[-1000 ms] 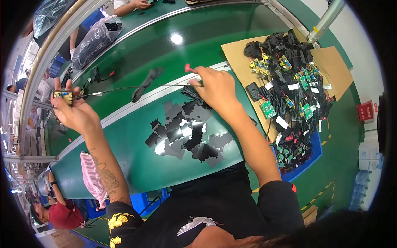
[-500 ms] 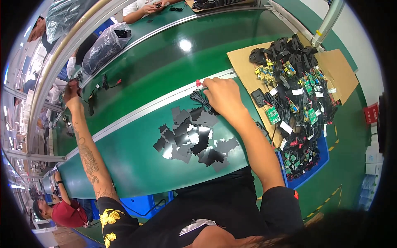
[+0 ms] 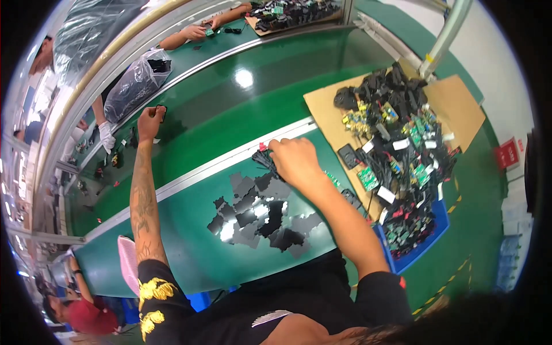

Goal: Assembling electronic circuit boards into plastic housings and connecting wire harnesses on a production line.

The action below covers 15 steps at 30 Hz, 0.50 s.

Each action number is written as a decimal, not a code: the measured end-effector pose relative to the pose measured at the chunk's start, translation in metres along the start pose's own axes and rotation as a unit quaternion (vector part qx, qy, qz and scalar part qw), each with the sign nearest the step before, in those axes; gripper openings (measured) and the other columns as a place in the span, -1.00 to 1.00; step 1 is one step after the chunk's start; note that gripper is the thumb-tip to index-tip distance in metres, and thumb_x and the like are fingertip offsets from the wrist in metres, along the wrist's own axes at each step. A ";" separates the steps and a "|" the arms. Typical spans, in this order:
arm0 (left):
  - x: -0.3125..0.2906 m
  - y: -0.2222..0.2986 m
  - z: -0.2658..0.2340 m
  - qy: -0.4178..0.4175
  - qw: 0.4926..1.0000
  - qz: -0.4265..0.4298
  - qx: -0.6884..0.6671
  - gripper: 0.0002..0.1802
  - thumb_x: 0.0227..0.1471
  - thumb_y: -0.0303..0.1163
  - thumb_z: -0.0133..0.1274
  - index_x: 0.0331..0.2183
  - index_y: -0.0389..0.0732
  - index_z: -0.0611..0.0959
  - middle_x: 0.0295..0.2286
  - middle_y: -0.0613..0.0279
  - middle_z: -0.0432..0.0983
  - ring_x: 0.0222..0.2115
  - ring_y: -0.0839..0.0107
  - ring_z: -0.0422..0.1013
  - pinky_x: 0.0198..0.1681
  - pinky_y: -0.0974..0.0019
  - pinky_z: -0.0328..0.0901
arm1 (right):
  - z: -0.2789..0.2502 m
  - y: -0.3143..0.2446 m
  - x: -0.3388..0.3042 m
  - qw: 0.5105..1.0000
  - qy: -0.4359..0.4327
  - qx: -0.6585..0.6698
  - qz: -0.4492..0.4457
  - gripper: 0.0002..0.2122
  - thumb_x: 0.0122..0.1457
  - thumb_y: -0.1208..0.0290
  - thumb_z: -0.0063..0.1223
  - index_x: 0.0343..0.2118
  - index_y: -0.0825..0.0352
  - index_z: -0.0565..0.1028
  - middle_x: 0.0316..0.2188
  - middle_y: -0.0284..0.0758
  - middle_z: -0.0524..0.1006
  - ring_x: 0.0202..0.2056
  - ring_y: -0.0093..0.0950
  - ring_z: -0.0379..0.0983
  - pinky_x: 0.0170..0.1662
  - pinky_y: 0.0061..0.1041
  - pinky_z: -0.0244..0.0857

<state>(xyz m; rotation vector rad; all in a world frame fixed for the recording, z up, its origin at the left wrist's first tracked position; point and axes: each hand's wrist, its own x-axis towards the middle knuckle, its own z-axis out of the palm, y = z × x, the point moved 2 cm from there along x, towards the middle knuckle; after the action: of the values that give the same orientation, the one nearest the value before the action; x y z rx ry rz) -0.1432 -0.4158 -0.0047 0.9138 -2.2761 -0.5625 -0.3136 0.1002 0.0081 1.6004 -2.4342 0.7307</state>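
Green desk [image 3: 190,270] fills most of the frame, with a glossy green conveyor belt [image 3: 230,109] running across its upper half. At right, a brown cardboard sheet [image 3: 460,109] carries a heap of black cables and small green circuit boards [image 3: 402,144] tagged with white labels; the heap spills down into a blue tray [image 3: 425,244] at lower right. A crumpled clear plastic bag [image 3: 135,83] sits at upper left on the belt's far edge. At centre, flat black and shiny sheet pieces [image 3: 259,215] lie scattered on the desk. A small red rectangular sign [image 3: 506,152] shows at the right edge. Your right hand [image 3: 296,161] is curled, fingers pinching a bundle of black wires with a red tip [image 3: 264,156] at the desk's upper edge above the sheets. Your left hand [image 3: 150,121] is closed around a small dark part [image 3: 163,112] out over the belt; half a second ago it was farther toward the left edge.
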 end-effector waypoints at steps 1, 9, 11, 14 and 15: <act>0.005 0.008 0.013 0.022 0.992 -0.014 0.125 -0.31 0.13 0.37 0.19 -0.16 -0.10 0.83 -0.30 0.17 0.76 -0.25 0.10 0.66 -0.08 0.12 0.46 | -0.002 0.002 -0.002 1.000 -0.008 -0.004 0.009 -0.87 0.19 0.34 0.26 -0.27 0.25 0.63 -0.45 -0.19 0.66 -0.34 -0.12 0.64 -0.20 -0.09 0.43; -0.003 0.003 0.024 0.098 0.944 -0.107 0.297 -0.32 0.26 0.39 -0.06 0.00 0.10 0.79 -0.15 0.14 0.73 0.04 -0.18 0.50 0.18 -0.12 0.28 | -0.007 -0.004 -0.007 1.000 0.023 -0.009 -0.006 -0.87 0.20 0.34 0.28 -0.28 0.26 0.61 -0.49 -0.22 0.63 -0.38 -0.14 0.63 -0.23 -0.12 0.43; -0.005 0.007 0.013 0.147 0.953 -0.082 0.251 -0.38 0.35 0.27 -0.09 -0.04 0.01 0.78 -0.16 0.10 0.72 0.01 -0.13 0.52 0.13 -0.09 0.31 | -0.007 -0.005 -0.010 1.000 0.014 -0.009 -0.006 -0.85 0.20 0.33 0.28 -0.25 0.27 0.61 -0.48 -0.22 0.63 -0.37 -0.14 0.62 -0.23 -0.11 0.43; -0.017 0.031 0.000 0.133 0.973 -0.021 0.186 -0.55 0.40 0.02 -0.03 -0.12 -0.12 0.76 -0.16 0.07 0.70 -0.03 -0.05 0.53 0.07 -0.02 0.35 | -0.021 -0.008 -0.008 1.000 0.026 0.000 -0.002 -0.78 0.21 0.31 0.29 -0.16 0.28 0.61 -0.40 -0.18 0.63 -0.32 -0.14 0.62 -0.21 -0.10 0.44; -0.030 0.049 0.002 0.129 0.974 -0.022 0.184 -0.55 0.40 0.02 -0.03 -0.12 -0.12 0.76 -0.16 0.07 0.70 -0.03 -0.05 0.53 0.07 -0.02 0.35 | -0.029 -0.009 -0.007 0.999 0.039 0.000 0.012 -0.74 0.21 0.29 0.29 -0.10 0.29 0.61 -0.34 -0.15 0.64 -0.28 -0.14 0.62 -0.18 -0.10 0.44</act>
<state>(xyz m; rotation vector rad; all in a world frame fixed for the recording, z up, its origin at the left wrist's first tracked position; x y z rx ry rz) -0.1503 -0.3607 0.0104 1.1420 -2.1586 -0.0295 -0.3067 0.1170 0.0333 1.5167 -2.4025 0.7819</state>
